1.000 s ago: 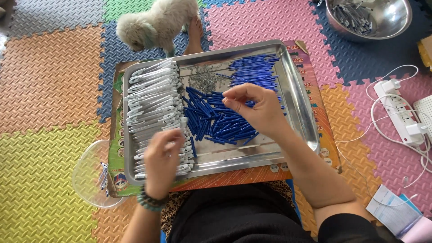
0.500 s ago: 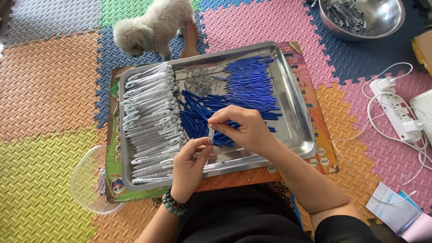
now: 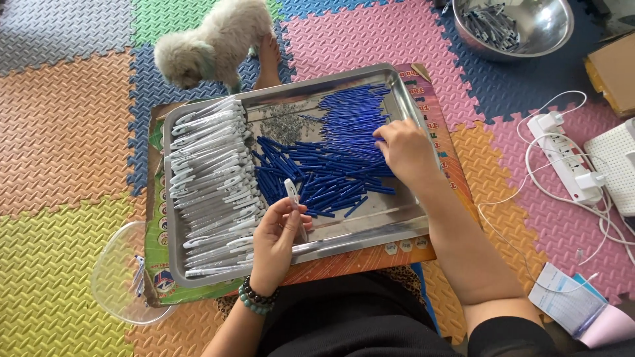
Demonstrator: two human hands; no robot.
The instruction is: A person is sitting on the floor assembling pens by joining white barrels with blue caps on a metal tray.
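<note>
**Pen parts sorted on a steel tray**

Foam puzzle mats (image 3: 59,125) in orange, yellow, pink and blue cover the floor, and on them sits a low board (image 3: 344,261) with printed edges, doing the work of a counter. A steel tray (image 3: 357,231) fills most of it. Along the tray's left edge lie rows of grey-white pen barrels (image 3: 211,178), long axes running roughly left to right. A heap of blue refills (image 3: 331,172) takes up the middle and the far right corner, lying in mixed directions, with a small patch of tiny metal springs (image 3: 284,125) near the far edge.

The left hand (image 3: 278,241) hovers over the tray's near edge, fingers clamped on one grey-white barrel (image 3: 292,195) that stands nearly upright, tip pointing away from the person. The right hand (image 3: 407,152) rests on the right side of the blue heap, fingers curled down into the refills; whether they have closed on one I cannot tell. So the refills lie directly under the right hand, and to the right of and beyond the held barrel.

A small fluffy dog (image 3: 211,46) stands past the far left corner (close to the tray, not touching it). A clear plastic lid (image 3: 119,284) juts from the near left corner, a steel bowl (image 3: 516,26) of parts sits far right, and a power strip (image 3: 562,152) with white cables lies to the right.
</note>
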